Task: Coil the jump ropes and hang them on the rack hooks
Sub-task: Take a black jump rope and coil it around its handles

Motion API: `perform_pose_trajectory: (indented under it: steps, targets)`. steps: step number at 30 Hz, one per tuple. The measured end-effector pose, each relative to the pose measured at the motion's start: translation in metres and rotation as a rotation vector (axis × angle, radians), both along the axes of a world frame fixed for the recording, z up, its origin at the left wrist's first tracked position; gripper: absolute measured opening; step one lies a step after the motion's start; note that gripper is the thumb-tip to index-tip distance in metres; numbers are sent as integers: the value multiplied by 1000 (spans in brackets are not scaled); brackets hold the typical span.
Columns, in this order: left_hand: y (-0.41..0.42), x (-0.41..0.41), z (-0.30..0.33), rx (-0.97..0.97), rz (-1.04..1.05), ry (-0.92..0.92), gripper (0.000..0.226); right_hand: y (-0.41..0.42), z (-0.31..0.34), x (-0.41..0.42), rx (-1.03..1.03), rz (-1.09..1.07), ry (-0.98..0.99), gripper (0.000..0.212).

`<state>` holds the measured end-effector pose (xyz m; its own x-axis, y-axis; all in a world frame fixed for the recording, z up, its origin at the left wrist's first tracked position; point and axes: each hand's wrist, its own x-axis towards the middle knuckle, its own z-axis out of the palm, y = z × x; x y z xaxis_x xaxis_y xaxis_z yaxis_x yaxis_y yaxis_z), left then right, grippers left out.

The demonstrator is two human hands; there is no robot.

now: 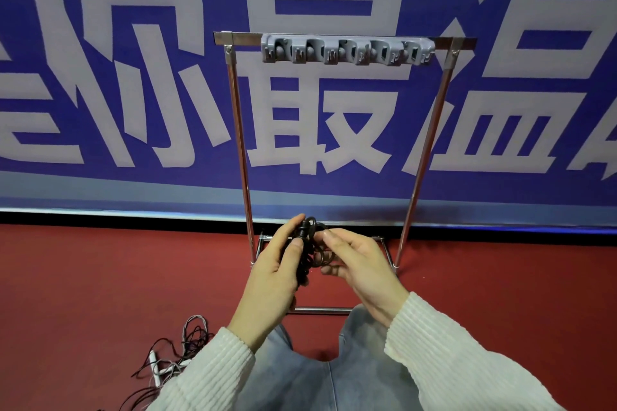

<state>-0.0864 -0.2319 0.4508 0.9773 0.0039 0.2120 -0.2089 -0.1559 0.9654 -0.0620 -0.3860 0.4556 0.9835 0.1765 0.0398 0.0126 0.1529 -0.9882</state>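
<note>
The left hand point(277, 257) grips a dark coiled rope point(309, 252). The right hand point(354, 264) pinches its loops. Behind stands the rack point(238, 130) with its gray hooks point(347, 51). More ropes point(173, 357) lie tangled on the red floor point(100, 277).

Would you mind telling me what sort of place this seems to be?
Probably an indoor sports or event hall: a red carpeted floor, a large blue banner with big white characters along the wall, and a metal rack carrying a grey hook strip for jump ropes.
</note>
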Motion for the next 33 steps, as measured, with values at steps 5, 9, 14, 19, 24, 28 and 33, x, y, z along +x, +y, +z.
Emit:
perform_pose_trajectory:
  steps: [5, 9, 14, 19, 24, 28, 33]
  targets:
    - [4, 2, -5, 321, 25, -120, 42, 0, 3, 3, 7, 11, 19, 26]
    - [0, -6, -3, 485, 61, -190, 45, 7, 2, -7, 74, -32, 33, 29]
    - [-14, -12, -6, 704, 205, -295, 49, 19, 12, -19, 82, -80, 5, 36]
    - [-13, -14, -7, 722, 187, -305, 52, 18, 7, -19, 48, -70, -38, 30]
    - [-11, -14, 0, 547, 197, -241, 43, 17, 5, -18, 96, -57, -9, 34]
    - [-7, -13, 3, 383, 130, -232, 30, 17, -2, -16, 19, -79, -32, 32]
    - [-9, -12, 0, 334, 150, -247, 31, 17, 3, -15, -11, -43, -35, 33]
